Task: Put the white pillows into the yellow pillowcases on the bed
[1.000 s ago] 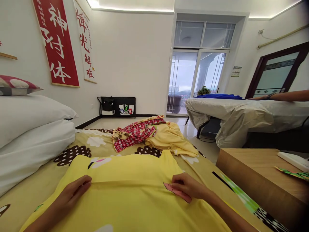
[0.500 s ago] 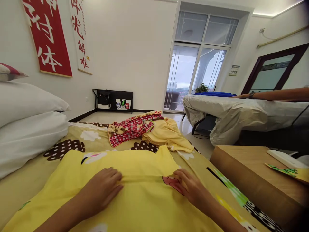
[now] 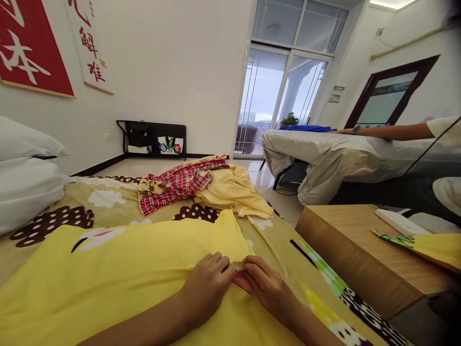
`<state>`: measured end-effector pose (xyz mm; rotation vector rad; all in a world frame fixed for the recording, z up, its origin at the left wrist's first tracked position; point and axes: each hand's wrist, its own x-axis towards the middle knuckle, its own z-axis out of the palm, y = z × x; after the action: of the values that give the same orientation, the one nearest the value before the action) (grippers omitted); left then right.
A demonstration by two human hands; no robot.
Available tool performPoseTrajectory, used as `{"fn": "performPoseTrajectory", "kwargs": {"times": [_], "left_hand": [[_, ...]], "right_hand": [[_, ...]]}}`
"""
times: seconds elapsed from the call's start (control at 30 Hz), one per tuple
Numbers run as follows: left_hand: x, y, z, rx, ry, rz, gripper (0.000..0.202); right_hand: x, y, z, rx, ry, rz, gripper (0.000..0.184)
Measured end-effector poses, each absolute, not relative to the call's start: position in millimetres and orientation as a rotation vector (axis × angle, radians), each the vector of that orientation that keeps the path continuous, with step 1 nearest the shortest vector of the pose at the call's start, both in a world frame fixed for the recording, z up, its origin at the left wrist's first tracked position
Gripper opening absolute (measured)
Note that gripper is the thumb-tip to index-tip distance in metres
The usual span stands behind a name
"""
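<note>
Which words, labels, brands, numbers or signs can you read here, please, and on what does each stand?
"体": white, on the red hanging scroll; the character above it is cut off.
"解难": red, on the white hanging scroll; the character above is cut off, the smaller writing too blurred.
Wall notice beside the sliding glass door: too small to read.
Coloured prints at the black rack: too small to read.

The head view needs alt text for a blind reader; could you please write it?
A person's left hand and right hand, close together, pinch a yellow cloth near its pink patch on a patterned bedspread. White pillows lie at left, a red plaid cloth beyond; another person's arm extends over a covered table at right.
</note>
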<state>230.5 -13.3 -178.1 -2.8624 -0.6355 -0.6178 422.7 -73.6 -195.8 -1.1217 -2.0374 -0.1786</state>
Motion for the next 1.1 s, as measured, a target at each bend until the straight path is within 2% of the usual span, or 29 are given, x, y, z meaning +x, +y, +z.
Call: {"fn": "performPoseTrajectory", "kwargs": {"times": [0.17, 0.3, 0.5, 0.67, 0.77, 0.9, 1.0, 1.1], "left_hand": [[226, -16, -184, -2.827, -0.503, -0.864, 0.024], [226, -15, -185, -2.814, -0.478, -0.935, 0.024], [227, -16, -186, -2.814, -0.563, -0.76, 0.015], [210, -5, -163, -2.828, -0.892, -0.445, 0.027], [154, 7, -154, -2.819, -1.036, -0.366, 0.033], [18, 14, -177, -2.709, -1.344, -0.35, 0.051], [-83, 13, -194, -2.489, -1.773, -0.425, 0.051], [-121, 7, -187, -2.348, -1.945, -0.525, 0.053]], "right_hand": [[424, -69, -194, -1.019, -2.016, -0.308, 0.014], [425, -68, -194, -0.99, -2.031, -0.34, 0.014], [426, -66, -195, -1.024, -2.038, -0.353, 0.015], [428, -64, -194, -1.216, -1.996, -0.265, 0.02], [430, -66, -202, -1.328, -2.066, -0.129, 0.026], [439, -70, -212, -1.38, -2.06, 0.088, 0.032], [440, -67, -196, -1.328, -1.868, 0.237, 0.031], [419, -55, -166, -1.278, -1.746, 0.22, 0.033]]}}
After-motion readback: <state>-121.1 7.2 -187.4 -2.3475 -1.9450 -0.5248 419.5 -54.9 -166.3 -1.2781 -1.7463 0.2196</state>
